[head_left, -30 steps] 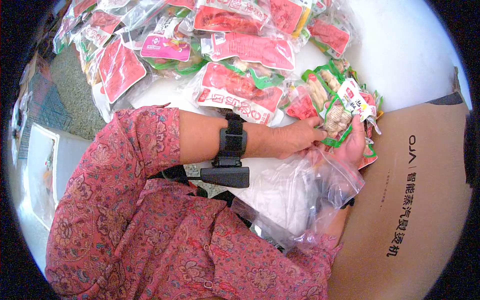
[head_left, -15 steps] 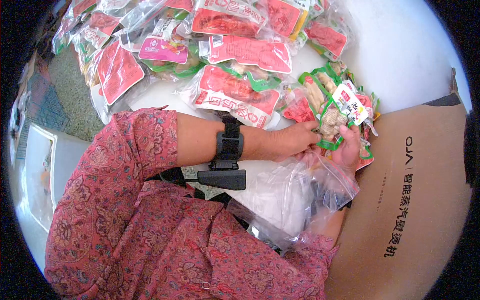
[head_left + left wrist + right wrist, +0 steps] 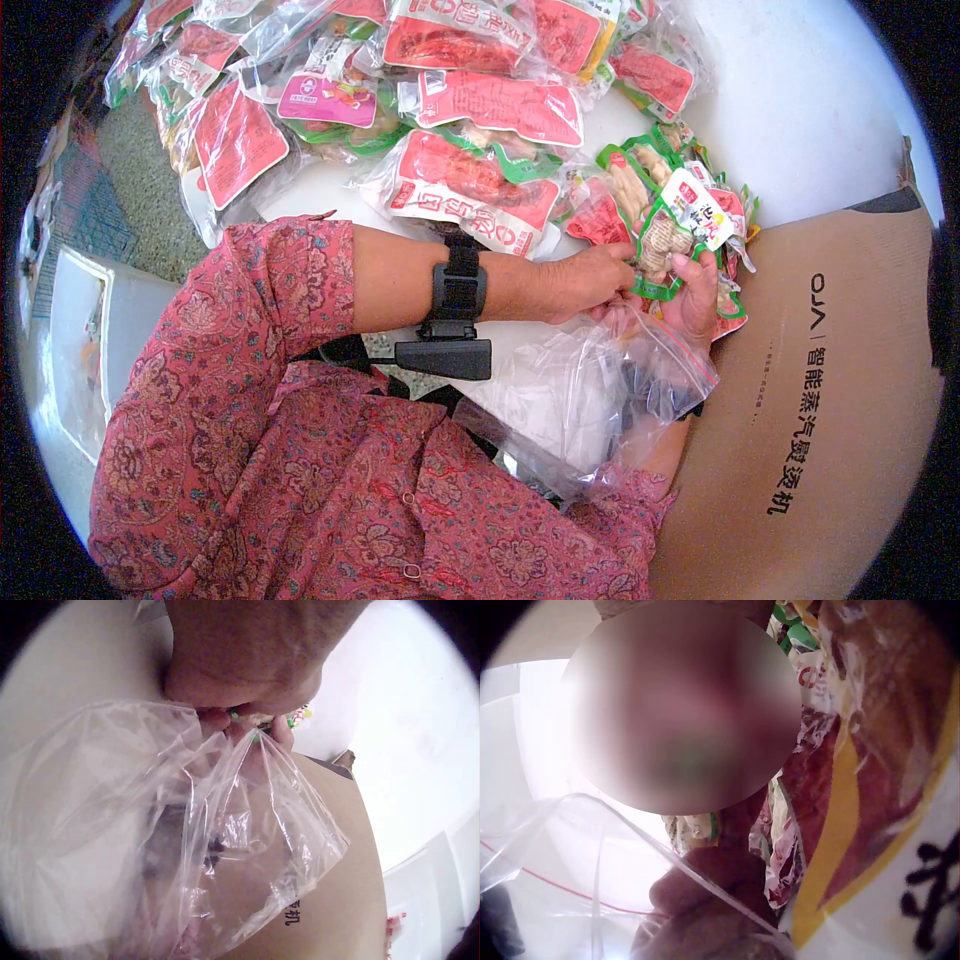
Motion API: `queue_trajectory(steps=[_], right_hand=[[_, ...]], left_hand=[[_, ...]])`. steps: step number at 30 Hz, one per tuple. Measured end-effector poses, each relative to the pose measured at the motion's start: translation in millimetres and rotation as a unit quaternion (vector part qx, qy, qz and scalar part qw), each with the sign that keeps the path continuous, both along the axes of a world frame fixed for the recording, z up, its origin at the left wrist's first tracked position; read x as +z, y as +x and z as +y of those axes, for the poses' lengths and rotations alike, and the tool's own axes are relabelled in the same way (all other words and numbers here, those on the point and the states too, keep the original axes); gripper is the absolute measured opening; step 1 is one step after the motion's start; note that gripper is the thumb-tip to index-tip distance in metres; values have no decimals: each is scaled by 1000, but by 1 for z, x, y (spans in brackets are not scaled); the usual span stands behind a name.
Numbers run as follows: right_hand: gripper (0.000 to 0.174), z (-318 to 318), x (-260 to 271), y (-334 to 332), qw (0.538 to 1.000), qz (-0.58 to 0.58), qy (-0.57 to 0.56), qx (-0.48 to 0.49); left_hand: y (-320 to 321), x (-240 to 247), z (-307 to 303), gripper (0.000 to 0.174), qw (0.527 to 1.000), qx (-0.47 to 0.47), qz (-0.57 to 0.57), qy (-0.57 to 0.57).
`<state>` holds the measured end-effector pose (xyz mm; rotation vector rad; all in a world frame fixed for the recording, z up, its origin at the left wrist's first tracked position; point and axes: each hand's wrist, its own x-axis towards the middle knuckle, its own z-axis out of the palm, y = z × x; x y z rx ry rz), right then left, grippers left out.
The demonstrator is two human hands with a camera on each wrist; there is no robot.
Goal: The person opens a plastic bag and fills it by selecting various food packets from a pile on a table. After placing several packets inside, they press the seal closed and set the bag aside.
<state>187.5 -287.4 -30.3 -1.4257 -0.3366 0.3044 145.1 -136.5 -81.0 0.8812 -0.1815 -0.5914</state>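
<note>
White surface (image 3: 330, 190): green-edged pack (image 3: 662, 245) just beyond hands, long axis approx. away from body. R hand (image 3: 697, 303) grips its lower R edge; L hand (image 3: 590, 282) nearest L edge, fingers bent, can't tell pinch.

Right hand (image 3: 697, 302): thumb now lies over lower right edge of packet (image 3: 662, 246); earlier it stood beside it.
White label (image 3: 699, 208): shows broader, flatter.
Left hand (image 3: 588, 282): fingertips slightly farther left.
</note>
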Motion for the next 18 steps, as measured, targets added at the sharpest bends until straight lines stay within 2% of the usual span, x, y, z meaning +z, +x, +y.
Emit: queue_trajectory(steps=[5,9,11,12,13,14,15,16,17,18], right_hand=[[50,0,0,1,1000,1,16,10],[41,15,22,-11,998,3,-39,-45],[38,21,32,-16,996,-1,-49,-75],[38,17,35,-13,992,-27,-38,-114],[37,9,39,-8,986,-56,-28,-152],[39,-2,47,-4,987,-37,-26,-157],[39,-10,50,-2,986,-35,-23,-162],[38,-14,55,-3,985,-58,-12,-159],[37,-16,60,-4,984,-82,-1,-157],[38,-17,65,-7,986,-91,-8,-136]], left_hand=[[-3,8,7,34,999,-10,-36,19],[-8,18,10,35,994,18,-70,79],[-9,13,4,31,984,154,-85,24],[-11,13,5,31,985,149,-83,28],[-9,14,6,31,971,164,-162,59],[-8,15,6,30,950,178,-240,87],[-8,15,6,30,951,173,-240,89],[-8,12,5,31,896,198,-372,141],[-7,9,5,31,819,218,-496,189],[-5,7,5,31,818,213,-499,189]])
